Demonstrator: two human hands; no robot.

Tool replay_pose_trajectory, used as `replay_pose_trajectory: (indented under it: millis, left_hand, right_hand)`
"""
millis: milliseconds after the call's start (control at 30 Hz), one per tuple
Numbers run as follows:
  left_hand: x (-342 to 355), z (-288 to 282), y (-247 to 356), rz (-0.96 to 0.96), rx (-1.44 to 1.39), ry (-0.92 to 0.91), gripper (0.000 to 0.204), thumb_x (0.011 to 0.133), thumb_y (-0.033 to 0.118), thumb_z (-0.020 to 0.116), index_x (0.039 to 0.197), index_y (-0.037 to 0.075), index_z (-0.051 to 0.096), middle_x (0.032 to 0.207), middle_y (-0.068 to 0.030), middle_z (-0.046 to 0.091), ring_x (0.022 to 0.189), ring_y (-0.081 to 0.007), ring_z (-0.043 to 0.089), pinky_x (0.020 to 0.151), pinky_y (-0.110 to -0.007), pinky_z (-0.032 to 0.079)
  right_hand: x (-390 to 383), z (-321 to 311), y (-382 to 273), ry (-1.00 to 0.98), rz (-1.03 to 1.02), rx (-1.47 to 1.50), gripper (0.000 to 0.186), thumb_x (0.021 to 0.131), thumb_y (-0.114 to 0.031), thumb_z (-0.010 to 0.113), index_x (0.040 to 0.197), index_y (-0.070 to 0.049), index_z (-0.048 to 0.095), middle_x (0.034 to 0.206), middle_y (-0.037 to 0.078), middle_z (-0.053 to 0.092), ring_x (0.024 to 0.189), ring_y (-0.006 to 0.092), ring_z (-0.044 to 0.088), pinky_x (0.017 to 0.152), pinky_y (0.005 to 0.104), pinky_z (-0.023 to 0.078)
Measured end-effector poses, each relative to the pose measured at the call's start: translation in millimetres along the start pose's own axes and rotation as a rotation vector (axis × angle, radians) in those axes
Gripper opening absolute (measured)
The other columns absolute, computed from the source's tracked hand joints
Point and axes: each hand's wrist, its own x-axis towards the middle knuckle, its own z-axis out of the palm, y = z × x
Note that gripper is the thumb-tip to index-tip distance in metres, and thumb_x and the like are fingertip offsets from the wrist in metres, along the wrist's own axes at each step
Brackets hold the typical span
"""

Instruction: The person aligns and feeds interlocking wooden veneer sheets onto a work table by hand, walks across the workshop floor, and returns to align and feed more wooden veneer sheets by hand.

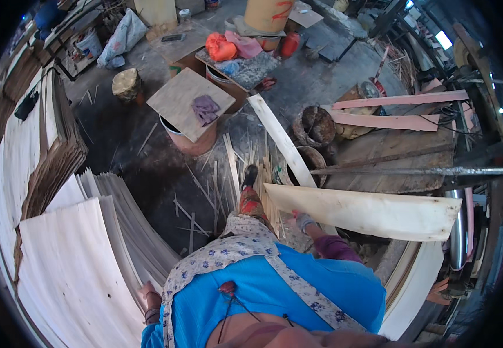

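Observation:
My left hand [149,294] is at the near edge of a large pale wood veneer sheet [71,261], its fingers bent against that edge. More thin sheets stand fanned in a veneer stack [127,211] just beyond it. My right hand [304,222], in a grey glove with bare fingertips, is at the lower edge of a long cream veneer strip [367,211]. Its fingers look loosely apart, with nothing visible in them. That strip slants across to the right, over the end of a wooden bench.
Thin wood offcuts [216,191] litter the floor ahead of my shoe. A drum topped by a board [176,101] carries a purple cloth [205,110]. Two rusty buckets [315,124] stand beside the workbench [391,151], which a metal bar [414,171] crosses. Tall veneer piles [37,145] line the left.

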Motion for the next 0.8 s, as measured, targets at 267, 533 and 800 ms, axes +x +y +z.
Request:
replay_pose_trajectory:
  millis: [267, 533, 800]
  left_hand:
    - [-78.8, 20.7, 145.8, 0.254, -0.437, -0.181, 0.056, 0.077, 0.033, 0.055, 0.121, 0.001, 0.043, 0.121, -0.0171, 0.049, 0.110, -0.0284, 0.048, 0.093, -0.040, 0.037]
    - [-161.9, -1.8, 305.1, 0.317, -0.457, -0.425, 0.053, 0.077, 0.029, 0.056, 0.120, 0.001, 0.044, 0.119, -0.0166, 0.050, 0.110, -0.0276, 0.049, 0.093, -0.039, 0.037]
    - [-164.1, -17.6, 407.2, 0.338, -0.394, -0.604, 0.050, 0.077, 0.025, 0.057, 0.119, 0.001, 0.046, 0.117, -0.0161, 0.052, 0.109, -0.0268, 0.049, 0.093, -0.037, 0.038]
  right_hand:
    - [203.3, -153.3, -16.3, -0.066, 0.254, 0.181, 0.089, 0.068, -0.048, 0.061, 0.137, -0.009, 0.020, 0.127, 0.022, 0.042, 0.119, 0.0334, 0.040, 0.097, 0.0385, 0.034]
    - [388.7, -217.7, 13.2, -0.156, 0.400, 0.300, 0.092, 0.066, -0.042, 0.065, 0.137, -0.007, 0.018, 0.136, 0.020, 0.030, 0.124, 0.0299, 0.034, 0.100, 0.0343, 0.032]
    - [495.8, -142.7, 44.1, -0.181, 0.485, 0.542, 0.084, 0.068, -0.034, 0.065, 0.135, -0.006, 0.023, 0.120, 0.020, 0.050, 0.111, 0.0268, 0.050, 0.091, 0.0325, 0.040]
